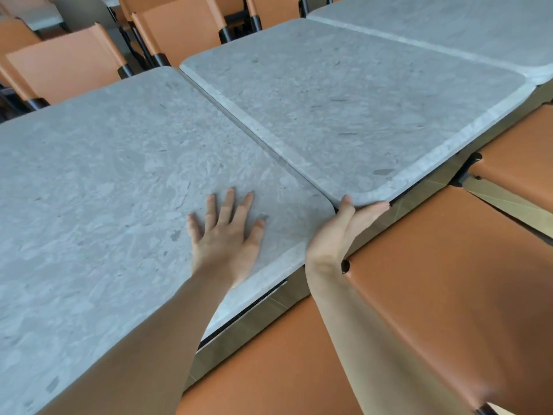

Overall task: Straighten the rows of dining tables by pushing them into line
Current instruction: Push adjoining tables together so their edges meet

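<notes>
Three grey stone-look tables stand in one row; the near table (89, 190) is cut off at the left and bottom edges, the middle table (344, 94) touches it along a thin seam and sits a little further forward, and the far table (466, 28) is cut off at the top right. Orange chairs (449, 280) stand beside the rows, partly hidden under the tops. The left hand (226, 232) lies flat on the near table with the fingers spread wide; the right hand (344, 226) grips the middle table's rounded corner, thumb on top, fingers hidden below. No writing can be read.
</notes>
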`<control>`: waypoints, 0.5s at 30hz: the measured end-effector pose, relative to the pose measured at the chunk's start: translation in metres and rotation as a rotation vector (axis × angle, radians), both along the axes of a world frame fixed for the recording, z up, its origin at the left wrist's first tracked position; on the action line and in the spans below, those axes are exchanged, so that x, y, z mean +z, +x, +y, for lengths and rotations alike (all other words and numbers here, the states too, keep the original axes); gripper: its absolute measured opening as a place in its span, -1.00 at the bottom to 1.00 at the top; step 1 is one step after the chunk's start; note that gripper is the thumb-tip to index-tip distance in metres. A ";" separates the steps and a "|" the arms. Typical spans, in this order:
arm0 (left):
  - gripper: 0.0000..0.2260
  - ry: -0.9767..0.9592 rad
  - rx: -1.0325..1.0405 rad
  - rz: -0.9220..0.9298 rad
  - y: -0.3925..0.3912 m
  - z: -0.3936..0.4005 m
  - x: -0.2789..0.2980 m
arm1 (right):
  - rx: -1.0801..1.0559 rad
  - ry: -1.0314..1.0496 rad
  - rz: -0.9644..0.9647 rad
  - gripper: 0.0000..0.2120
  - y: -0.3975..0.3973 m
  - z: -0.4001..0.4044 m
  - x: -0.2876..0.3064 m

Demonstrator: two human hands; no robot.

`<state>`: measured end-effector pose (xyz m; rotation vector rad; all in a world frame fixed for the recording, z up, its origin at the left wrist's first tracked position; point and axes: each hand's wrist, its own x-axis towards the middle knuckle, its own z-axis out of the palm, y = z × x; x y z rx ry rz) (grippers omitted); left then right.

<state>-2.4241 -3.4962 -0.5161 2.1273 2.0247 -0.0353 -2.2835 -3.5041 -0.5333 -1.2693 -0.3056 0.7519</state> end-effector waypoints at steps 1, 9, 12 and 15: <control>-0.45 0.003 -0.004 -0.006 0.000 0.000 0.000 | 0.016 -0.011 -0.002 -0.32 0.002 -0.001 -0.001; -0.46 -0.001 -0.016 -0.008 -0.002 0.001 0.000 | 0.082 -0.068 -0.057 -0.35 0.005 -0.007 -0.005; -0.46 0.003 -0.020 -0.012 -0.001 0.001 0.001 | 0.076 -0.084 -0.073 -0.36 0.005 -0.008 -0.003; -0.46 0.009 -0.017 -0.030 -0.002 0.002 0.000 | 0.098 -0.101 -0.083 -0.38 0.006 -0.011 -0.002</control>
